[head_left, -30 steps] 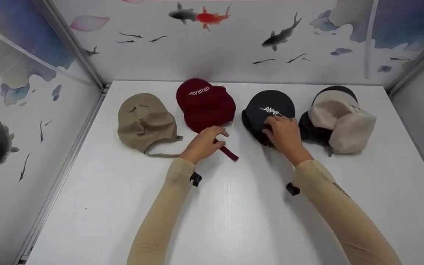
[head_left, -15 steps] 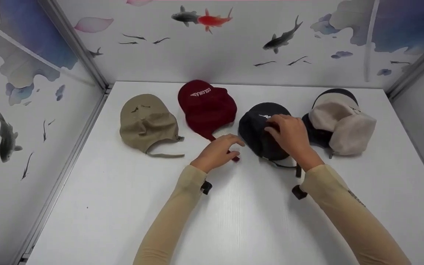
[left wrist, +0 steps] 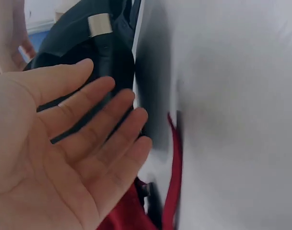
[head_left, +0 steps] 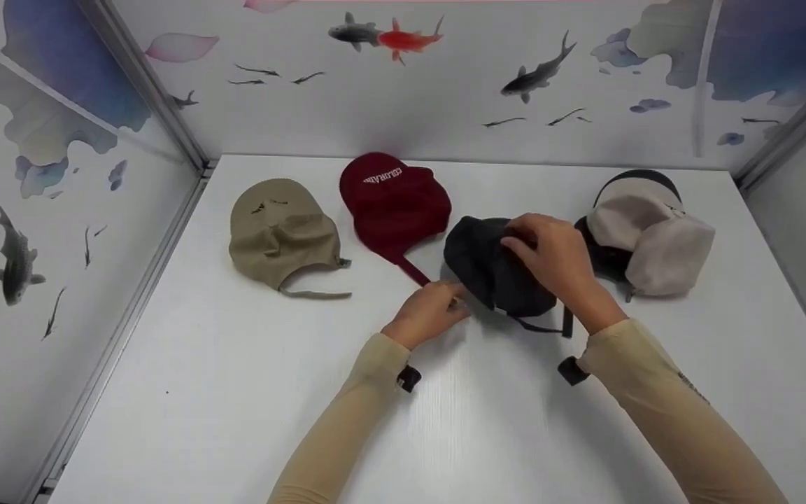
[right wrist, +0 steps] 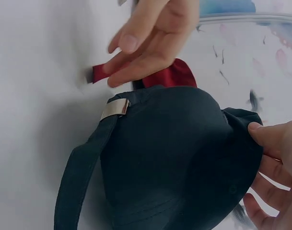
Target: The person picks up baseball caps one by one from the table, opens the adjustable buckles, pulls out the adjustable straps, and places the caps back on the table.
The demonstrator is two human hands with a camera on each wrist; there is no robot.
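Note:
In the head view a dark baseball cap [head_left: 474, 252] is tilted up off the table at the middle right. My right hand [head_left: 558, 255] grips its upper part, and in the right wrist view the thumb [right wrist: 261, 135] and fingers pinch the cap's edge. The back strap [right wrist: 83, 177] hangs down from a metal buckle [right wrist: 116, 109]. My left hand [head_left: 425, 316] is just left of the cap, low over the table. Its fingers are extended and loosely bent in the left wrist view, palm [left wrist: 30, 177] showing, nothing held. The dark cap's brim is hidden.
A dark red cap [head_left: 399, 206] with white lettering lies behind my left hand, its loose strap [head_left: 411, 269] reaching toward that hand. A tan cap [head_left: 280, 227] lies at left; a beige cap with dark brim [head_left: 672, 255] at right. Printed wall panels [head_left: 445, 126] border the white table [head_left: 235, 392].
My right hand has drawn the dark cap toward me and tipped it up, hiding its white lettering. My left hand has moved right and nearer, off the red strap, toward the dark cap.

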